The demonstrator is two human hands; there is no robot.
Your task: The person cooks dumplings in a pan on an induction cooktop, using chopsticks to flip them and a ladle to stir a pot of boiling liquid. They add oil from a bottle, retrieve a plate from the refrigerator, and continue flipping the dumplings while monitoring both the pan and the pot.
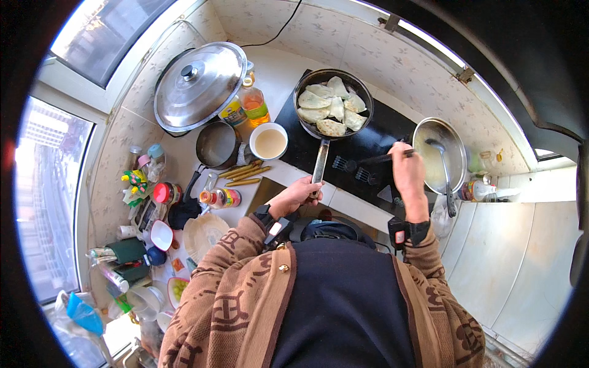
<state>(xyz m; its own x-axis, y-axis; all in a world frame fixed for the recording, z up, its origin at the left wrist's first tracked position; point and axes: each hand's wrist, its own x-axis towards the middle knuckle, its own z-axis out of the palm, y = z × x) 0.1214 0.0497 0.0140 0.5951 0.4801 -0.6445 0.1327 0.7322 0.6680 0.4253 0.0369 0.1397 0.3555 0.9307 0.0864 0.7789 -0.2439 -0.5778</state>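
A frying pan (372,112) on the black glossy hob (391,131) holds several half-moon dumplings (333,106). The one nearest the handle shows browned patches. My left hand (299,195) is closed around the end of the pan's metal handle (321,161). In my right hand (407,172) is a dark-handled utensil (379,159), right of the pan and over the hob. Its far end seems slotted, but is hard to make out against the black surface. A similar slotted shape below it may be its reflection.
Right of my right hand stands a steel pot (453,138) of pale liquid with a ladle (444,161). Left of the hob are a white bowl (269,142) of cloudy liquid, a small saucepan (216,145), an oil bottle (254,103) and a large steel lid (200,87). Jars and packets crowd the left counter.
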